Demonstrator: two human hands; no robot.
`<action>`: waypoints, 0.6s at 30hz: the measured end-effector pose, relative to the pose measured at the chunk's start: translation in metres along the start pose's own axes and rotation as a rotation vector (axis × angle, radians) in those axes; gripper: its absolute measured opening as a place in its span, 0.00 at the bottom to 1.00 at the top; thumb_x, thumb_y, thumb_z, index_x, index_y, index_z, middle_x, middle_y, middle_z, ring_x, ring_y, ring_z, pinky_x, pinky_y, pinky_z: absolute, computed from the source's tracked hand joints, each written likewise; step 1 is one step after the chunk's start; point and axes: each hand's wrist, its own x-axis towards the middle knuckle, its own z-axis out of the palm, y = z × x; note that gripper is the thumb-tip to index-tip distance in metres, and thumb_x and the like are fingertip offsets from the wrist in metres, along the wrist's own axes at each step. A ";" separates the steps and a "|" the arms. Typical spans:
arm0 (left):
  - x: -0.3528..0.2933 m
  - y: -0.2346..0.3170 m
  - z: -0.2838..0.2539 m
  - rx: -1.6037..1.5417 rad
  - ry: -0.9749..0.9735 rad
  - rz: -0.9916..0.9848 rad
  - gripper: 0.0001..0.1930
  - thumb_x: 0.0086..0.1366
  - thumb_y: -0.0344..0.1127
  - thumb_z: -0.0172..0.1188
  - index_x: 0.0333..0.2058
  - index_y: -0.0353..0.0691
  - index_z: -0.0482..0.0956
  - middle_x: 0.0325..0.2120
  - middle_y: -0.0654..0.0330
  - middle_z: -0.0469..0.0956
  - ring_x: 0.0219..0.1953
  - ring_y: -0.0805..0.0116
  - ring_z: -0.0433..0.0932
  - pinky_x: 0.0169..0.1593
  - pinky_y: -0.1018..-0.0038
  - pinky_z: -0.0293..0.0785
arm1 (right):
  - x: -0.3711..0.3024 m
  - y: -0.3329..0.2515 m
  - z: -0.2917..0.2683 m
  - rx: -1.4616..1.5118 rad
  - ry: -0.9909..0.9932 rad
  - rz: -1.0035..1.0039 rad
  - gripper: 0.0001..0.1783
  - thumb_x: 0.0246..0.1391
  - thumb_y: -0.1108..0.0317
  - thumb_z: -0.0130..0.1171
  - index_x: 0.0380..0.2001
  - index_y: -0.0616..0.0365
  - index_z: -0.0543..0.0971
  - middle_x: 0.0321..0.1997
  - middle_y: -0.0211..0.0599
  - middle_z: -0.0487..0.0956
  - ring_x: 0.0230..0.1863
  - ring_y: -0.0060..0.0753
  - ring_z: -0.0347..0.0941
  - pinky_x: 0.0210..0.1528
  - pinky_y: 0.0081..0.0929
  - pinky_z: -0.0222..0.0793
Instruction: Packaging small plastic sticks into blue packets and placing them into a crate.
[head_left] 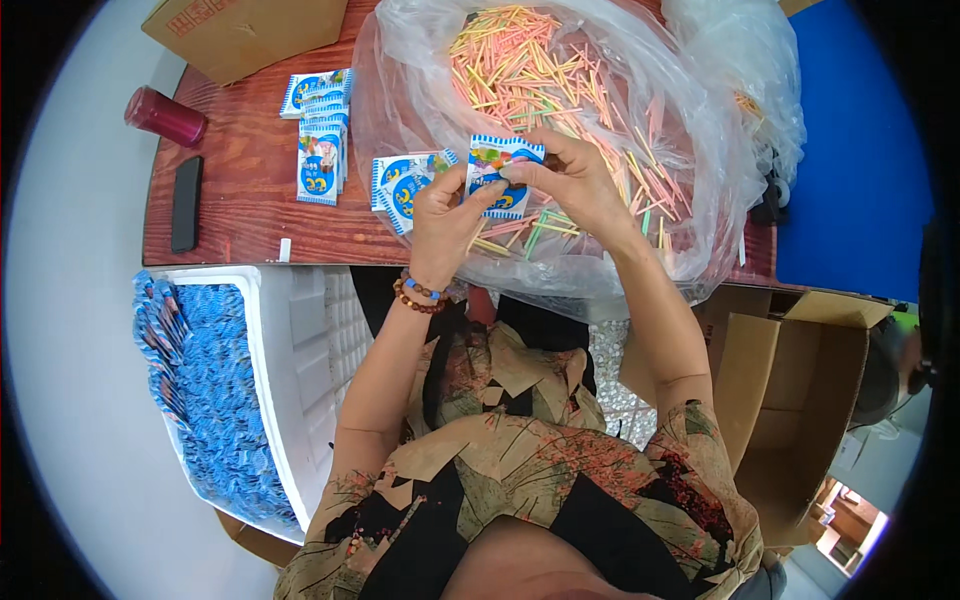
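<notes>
Both my hands pinch one small blue-and-white packet above the near part of an open clear plastic bag. My left hand has its thumb on the packet's lower left part, with the other fingers curled. Along the upper right edge, my right hand grips it between thumb and fingers. Just left of it lie a few more blue-and-white packets, partly covered by my left hand. Thin pink, yellow and green sticks are heaped in the clear plastic bag, some strewn beneath my hands.
On the red-brown table are a stack of packets, a dark red cup on its side, a black phone and a cardboard box. A white foam box of blue packets stands lower left; an open carton, right.
</notes>
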 end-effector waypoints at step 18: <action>0.017 0.008 -0.179 0.351 0.415 0.048 0.16 0.60 0.33 0.64 0.45 0.33 0.77 0.37 0.61 0.80 0.38 0.76 0.77 0.43 0.76 0.72 | 0.019 0.018 0.033 -0.288 -0.116 -0.062 0.08 0.56 0.72 0.57 0.39 0.61 0.78 0.31 0.26 0.75 0.30 0.17 0.70 0.34 0.19 0.68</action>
